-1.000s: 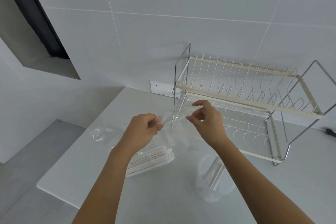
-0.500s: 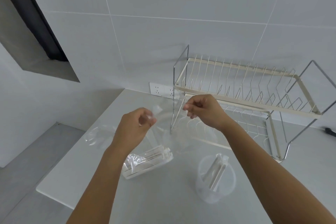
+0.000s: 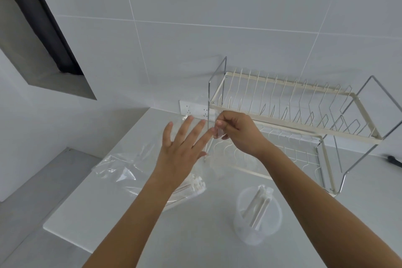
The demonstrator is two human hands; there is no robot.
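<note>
Right hand: raised above the counter, fingers curled; thumb and fingertips pinch the top of the clear bag
Clear bag: small and see-through, held in the air in front of the dish rack's left end post; it seems to hang down below the pinch, though its lower edge is hard to make out against the wire
Left hand: wide open, fingers straight and spread, palm away from the camera; it holds nothing; one fingertip lies just beside the pinched bag, and I cannot tell whether it touches
Dish rack: two cream-coloured wire tiers in a chrome frame, standing on the counter against the tiled wall, behind and to the right of both hands
Counter: pale grey
Crumpled wrapper: clear plastic, lying on the counter left of the left forearm
Pack of white pieces: in clear wrapping, flat on the counter, partly hidden under the left wrist
Clear cup: upright near the front, under the right forearm; white strips lean inside it
Wall socket: white, on the wall just left of the rack
Black object: at the far right edge; too little shows to name it
</note>
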